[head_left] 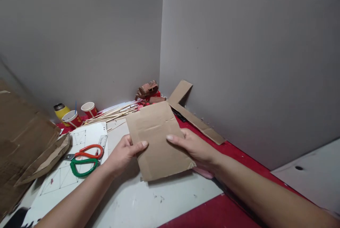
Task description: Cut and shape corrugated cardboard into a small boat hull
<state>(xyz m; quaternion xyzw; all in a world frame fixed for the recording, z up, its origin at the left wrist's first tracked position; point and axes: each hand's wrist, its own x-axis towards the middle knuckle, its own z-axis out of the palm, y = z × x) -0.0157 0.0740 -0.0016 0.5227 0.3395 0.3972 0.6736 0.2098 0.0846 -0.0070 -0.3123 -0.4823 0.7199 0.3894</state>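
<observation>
A flat, roughly rectangular piece of brown cardboard (158,157) is held up in the middle of the view, slightly tilted above the white board (127,203). My left hand (126,150) grips its left edge, thumb on the face and fingers behind. On the opposite edge my right hand (191,146) closes the same way, its fingers mostly hidden beneath the cardboard. Faint creases cross the upper part of the piece. Scissors (85,162) with one orange and one green handle lie left of my left hand, on paper (63,182) marked with drawn lines.
Thin wooden sticks (114,113) lie behind the cardboard, beside two paper cups (72,118) and a yellow bottle (61,111). Cardboard strips (202,125) rest by the right wall. A large cardboard sheet (21,132) stands at left. A brown leather-like item (147,89) sits in the corner.
</observation>
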